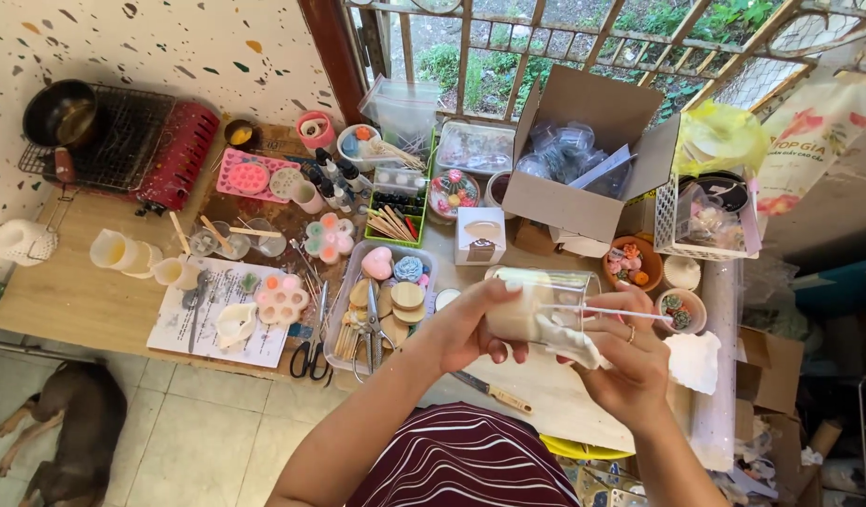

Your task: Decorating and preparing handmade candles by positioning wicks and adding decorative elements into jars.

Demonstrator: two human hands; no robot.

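Head view, looking down on a crowded craft tabletop (85, 305). Near the centre of the frame the left hand (466, 329) is closed around a clear plastic cup (541, 305) holding a pale, cream-coloured solid that fills its lower part. The right hand (630, 361) is to the right of the cup, its fingers pinched together on a thin white stick (611, 312) that lies level across the cup's mouth; a crumpled white tissue (574, 343) is tucked under the same hand against the cup.

Judging by this, the fill already sits in the cup and the stick is laid on the rim, so the cup looks close to finished, though it is held above the tabletop, not yet set down among the other pieces.

Left of the hands lies a clear tray (344, 329) with a pink heart shape, a blue flower shape and wooden discs, with scissors (313, 347) just beside it. A pink flower-shaped mould (281, 299) rests on a printed sheet. In the upper middle of the frame stands an open cardboard box (583, 178). At lower left a dog (71, 432) lies on the tiled floor.
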